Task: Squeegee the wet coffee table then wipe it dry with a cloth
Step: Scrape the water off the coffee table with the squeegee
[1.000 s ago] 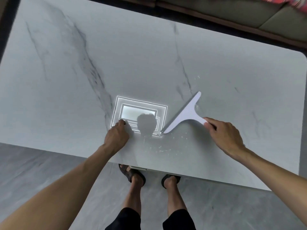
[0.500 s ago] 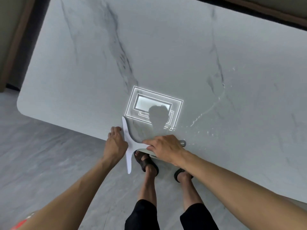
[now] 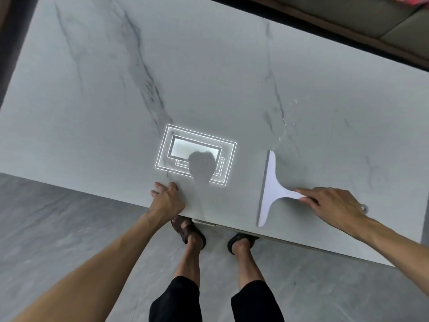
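Observation:
A white T-shaped squeegee (image 3: 270, 189) lies with its blade on the grey marble coffee table (image 3: 209, 77), blade running from mid-table to the near edge. My right hand (image 3: 334, 205) grips its handle at the right. My left hand (image 3: 166, 201) rests on the near table edge, fingers spread flat on the top. Small water drops (image 3: 287, 117) glisten beyond the blade's far end. No cloth is in view.
A bright reflection of a ceiling light (image 3: 196, 156) with my head's shadow sits near the table's front. My sandalled feet (image 3: 190, 231) stand on the grey floor under the near edge. A sofa (image 3: 371, 24) runs along the far right side.
My right hand has carried the squeegee from beside my left hand at the near edge over to the right part of the table. My left hand stays on the edge.

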The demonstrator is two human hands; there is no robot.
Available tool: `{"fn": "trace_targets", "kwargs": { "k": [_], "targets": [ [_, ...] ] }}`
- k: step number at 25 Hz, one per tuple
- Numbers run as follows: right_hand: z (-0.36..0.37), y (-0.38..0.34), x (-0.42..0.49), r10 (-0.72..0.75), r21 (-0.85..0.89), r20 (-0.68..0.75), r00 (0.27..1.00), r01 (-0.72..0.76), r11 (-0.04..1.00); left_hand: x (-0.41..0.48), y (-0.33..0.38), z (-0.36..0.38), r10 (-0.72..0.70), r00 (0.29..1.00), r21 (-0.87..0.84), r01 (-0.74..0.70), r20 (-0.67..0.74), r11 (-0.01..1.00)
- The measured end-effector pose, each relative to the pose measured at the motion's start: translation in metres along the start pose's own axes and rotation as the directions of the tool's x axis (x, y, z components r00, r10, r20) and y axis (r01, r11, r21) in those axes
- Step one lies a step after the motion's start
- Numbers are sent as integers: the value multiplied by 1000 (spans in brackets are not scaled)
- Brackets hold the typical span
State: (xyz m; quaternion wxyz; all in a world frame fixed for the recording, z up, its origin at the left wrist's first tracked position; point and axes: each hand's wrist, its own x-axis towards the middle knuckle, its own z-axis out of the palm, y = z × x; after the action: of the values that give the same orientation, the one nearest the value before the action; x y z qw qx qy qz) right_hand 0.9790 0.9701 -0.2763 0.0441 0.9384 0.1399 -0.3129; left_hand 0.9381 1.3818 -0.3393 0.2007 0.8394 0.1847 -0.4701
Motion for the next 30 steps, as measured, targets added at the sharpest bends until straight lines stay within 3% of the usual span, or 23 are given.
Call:
{"fn": "trace_targets", "kwargs": {
  "k": [2,5,10,15,21,26,30],
  "targets": [
    [-9,-9,-6,-24,15,-20,1000,24,1000,-7,-9,-6,27,989,-39,-33,-146,999],
    [-18,-83,11,-214,144,-57,975,220,965,-23,-37,-11,-45,930,-156,-14,-366,988],
    [-12,-273,82,-507,243,14,862,489,838,-17,-102,-28,-308,854,-467,87,-420,880],
    [-1,-354,106,-524,267,-105,845,532,804,-7,-133,-29,-290,850,-465,60,-439,883],
    [15,-262,81,-407,254,-130,904,427,868,-14,-93,1,-143,915,-394,-18,-377,919],
    [27,-139,47,-327,194,-117,938,345,918,-24,-9,46,67,919,-266,-182,-389,946],
    [29,-34,30,-231,185,-147,962,256,949,-31,74,95,158,929,-149,-217,-334,965]
  ]
}}
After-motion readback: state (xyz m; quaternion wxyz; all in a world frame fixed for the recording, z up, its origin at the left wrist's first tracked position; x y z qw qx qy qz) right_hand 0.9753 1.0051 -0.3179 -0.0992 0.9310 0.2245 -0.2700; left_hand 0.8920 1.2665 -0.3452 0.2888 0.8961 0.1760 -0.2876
